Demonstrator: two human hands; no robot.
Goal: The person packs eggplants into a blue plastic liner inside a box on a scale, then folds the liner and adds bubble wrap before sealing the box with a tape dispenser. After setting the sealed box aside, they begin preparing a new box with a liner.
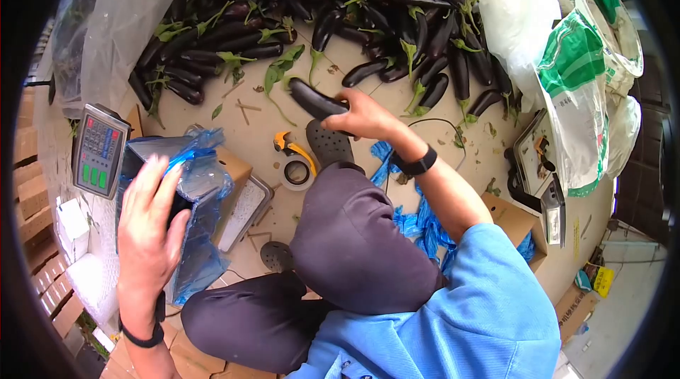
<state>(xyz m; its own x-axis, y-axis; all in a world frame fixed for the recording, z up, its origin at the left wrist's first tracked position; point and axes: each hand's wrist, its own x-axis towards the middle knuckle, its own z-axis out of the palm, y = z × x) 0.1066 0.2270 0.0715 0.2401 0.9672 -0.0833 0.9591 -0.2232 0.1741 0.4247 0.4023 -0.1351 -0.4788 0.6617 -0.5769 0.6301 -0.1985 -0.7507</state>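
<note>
An eggplant [312,99] is in my right hand [358,115], its stem end pointing up and left, held above the floor over my shoe. My left hand [152,223] has its fingers stretched out and lies over a box lined with a blue plastic bag [202,188]. The box stands close to a scale platform [244,212], and a scale display with a keypad [99,151] rises at its left. A large heap of eggplants [234,42] with green stems spreads across the floor ahead of me.
Near my shoe lie a roll of tape [296,172] and orange-handled scissors [290,144]. Crumpled blue plastic [425,223] sits right of my knee, by a cardboard box [510,227]. A second scale [538,166] stands at right, with clear sheeting [503,3] above.
</note>
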